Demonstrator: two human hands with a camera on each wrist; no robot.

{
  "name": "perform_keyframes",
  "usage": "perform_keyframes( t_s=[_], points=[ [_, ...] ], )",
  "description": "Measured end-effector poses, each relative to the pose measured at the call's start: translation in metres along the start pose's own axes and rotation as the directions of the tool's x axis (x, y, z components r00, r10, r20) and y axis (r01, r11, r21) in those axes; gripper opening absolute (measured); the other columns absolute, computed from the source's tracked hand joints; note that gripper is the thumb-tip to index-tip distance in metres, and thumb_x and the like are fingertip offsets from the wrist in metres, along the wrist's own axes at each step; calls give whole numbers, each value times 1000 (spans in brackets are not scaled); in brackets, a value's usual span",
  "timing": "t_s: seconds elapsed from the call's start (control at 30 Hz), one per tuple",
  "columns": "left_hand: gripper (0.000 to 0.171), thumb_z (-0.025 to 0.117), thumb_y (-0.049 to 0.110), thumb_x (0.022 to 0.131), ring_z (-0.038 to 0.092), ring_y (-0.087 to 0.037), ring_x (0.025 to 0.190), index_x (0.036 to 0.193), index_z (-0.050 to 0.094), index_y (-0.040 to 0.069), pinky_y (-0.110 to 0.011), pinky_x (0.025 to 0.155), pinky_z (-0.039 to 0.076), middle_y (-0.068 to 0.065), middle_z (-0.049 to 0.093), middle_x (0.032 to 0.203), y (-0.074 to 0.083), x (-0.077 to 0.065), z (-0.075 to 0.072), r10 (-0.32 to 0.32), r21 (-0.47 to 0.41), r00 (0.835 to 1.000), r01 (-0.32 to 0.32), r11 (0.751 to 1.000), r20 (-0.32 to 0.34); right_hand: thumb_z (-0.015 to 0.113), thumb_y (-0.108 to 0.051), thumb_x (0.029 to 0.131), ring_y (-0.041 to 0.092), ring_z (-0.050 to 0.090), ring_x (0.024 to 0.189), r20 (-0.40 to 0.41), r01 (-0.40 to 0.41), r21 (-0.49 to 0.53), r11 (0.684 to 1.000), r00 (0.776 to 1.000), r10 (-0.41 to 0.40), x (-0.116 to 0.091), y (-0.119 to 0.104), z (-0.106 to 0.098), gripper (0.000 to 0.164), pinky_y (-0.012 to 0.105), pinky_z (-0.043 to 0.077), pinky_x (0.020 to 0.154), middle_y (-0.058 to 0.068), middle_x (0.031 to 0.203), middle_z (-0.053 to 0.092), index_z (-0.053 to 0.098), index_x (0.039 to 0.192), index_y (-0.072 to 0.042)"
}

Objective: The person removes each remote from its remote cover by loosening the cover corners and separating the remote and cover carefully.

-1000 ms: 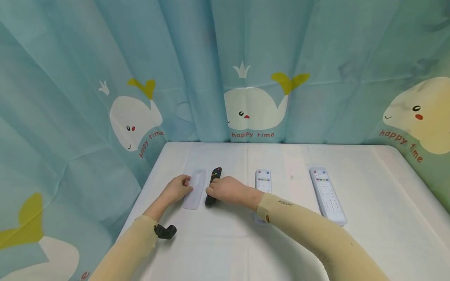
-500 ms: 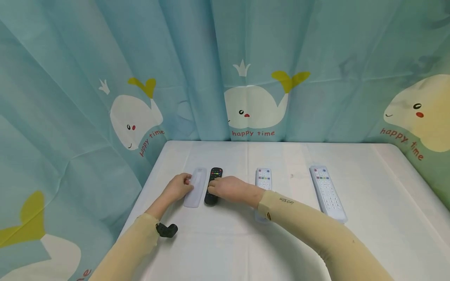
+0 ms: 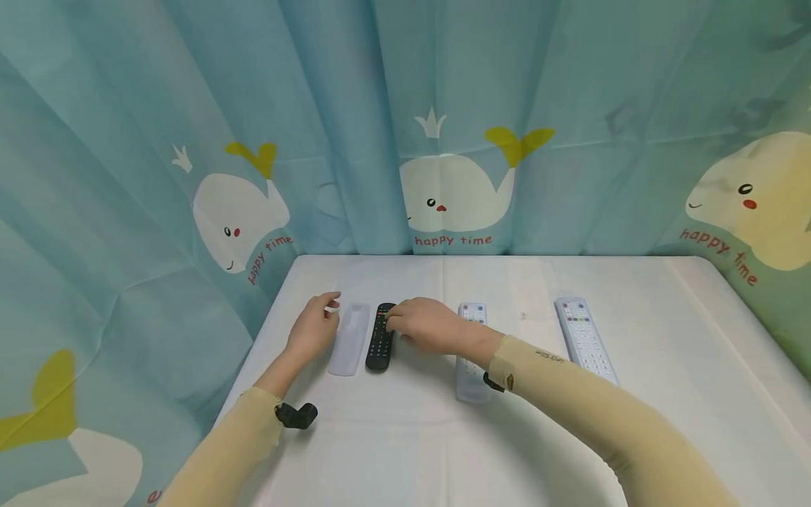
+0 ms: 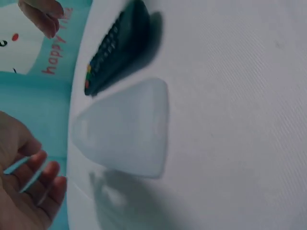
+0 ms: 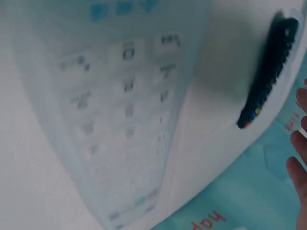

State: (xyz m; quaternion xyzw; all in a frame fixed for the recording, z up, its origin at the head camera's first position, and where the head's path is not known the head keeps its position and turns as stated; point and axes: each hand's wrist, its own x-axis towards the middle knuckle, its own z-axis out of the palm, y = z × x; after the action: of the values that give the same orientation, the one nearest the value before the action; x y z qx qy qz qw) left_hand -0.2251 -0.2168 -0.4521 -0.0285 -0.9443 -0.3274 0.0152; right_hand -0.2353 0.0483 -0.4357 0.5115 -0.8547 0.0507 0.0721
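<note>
A black remote control (image 3: 380,345) with coloured buttons lies on the table. To its left, apart and roughly parallel, is a translucent whitish remote sleeve (image 3: 348,345), lying flat. My left hand (image 3: 312,325) hovers left of the sleeve's far end; the left wrist view shows its fingers (image 4: 48,184) loosely bent with nothing between them. Over the right edge of the black remote, my right hand (image 3: 427,325) is raised with its fingers relaxed. In the right wrist view, the fingers (image 5: 298,143) of that hand appear apart from the black remote (image 5: 271,72).
A white remote in a clear cover (image 3: 472,387) lies under my right forearm, partly hidden. Farther right is another white remote in a clear cover (image 3: 586,338). The white table (image 3: 393,451) backs onto a whale-print curtain (image 3: 355,127).
My left hand has left the sleeve's edge and moved up and away. The right hand has let go of the black remote and shifted up and right. Both objects stay flat.
</note>
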Motion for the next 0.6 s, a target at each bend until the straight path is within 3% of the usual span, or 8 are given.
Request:
perform_keyframes(
  t_s=[0.1, 0.23, 0.4, 0.6],
  points=[
    [41, 46, 8, 105, 62, -32, 110, 144, 56, 5, -48, 91, 50, -13, 68, 120, 11, 0, 0, 31, -44, 999, -32, 999, -31, 77, -8, 90, 21, 62, 121, -40, -41, 36, 999, 998, 42, -9, 6, -10, 27, 38, 43, 110, 3, 126, 70, 73, 116, -13],
    [36, 48, 19, 109, 64, -28, 107, 141, 61, 10, -44, 87, 51, -6, 74, 113, 27, -4, 4, 61, -100, 998, -61, 993, -3, 77, -6, 91, 24, 61, 122, -84, -114, 87, 990, 989, 121, -32, 18, -19, 25, 42, 37, 115, 4, 125, 70, 74, 115, -12],
    [37, 53, 29, 108, 62, -28, 120, 141, 63, 15, -46, 97, 51, -5, 67, 131, 48, -9, 11, 106, -145, 993, -96, 985, 60, 78, -7, 90, 26, 61, 121, -108, -230, 139, 963, 963, 246, -68, 37, -24, 25, 48, 36, 115, 3, 123, 70, 74, 115, -11],
    [38, 57, 23, 106, 60, -24, 120, 143, 60, 12, -42, 103, 48, -6, 63, 135, 69, -12, 19, 201, -211, 974, -176, 962, 105, 77, -7, 90, 25, 61, 118, -109, -338, 212, 917, 924, 366, -99, 48, -29, 28, 49, 40, 110, 1, 119, 71, 72, 118, -11]
  ],
)
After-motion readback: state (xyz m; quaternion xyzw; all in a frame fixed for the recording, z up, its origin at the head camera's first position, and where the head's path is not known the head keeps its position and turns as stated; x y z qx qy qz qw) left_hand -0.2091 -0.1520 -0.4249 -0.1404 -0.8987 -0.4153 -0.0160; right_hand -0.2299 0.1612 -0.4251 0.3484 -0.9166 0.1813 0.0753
